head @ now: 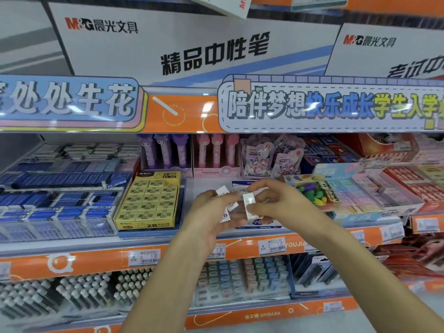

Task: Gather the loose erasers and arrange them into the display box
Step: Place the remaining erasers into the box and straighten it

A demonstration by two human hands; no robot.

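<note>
My left hand (209, 219) is cupped palm up in front of the middle shelf and holds several small white erasers (227, 211). My right hand (271, 203) pinches one white eraser (249, 204) upright between thumb and fingers, touching the pile in my left palm. Behind and below both hands sits the white and blue display box (262, 223), mostly hidden by them; only its front strip and back flap show.
A yellow 2B eraser box (149, 203) stands just left of my hands. Blue eraser trays (55, 200) fill the far left. A pastel eraser display (355, 195) sits to the right. Pink and purple items stand at the back. Price tags line the orange shelf edge (269, 246).
</note>
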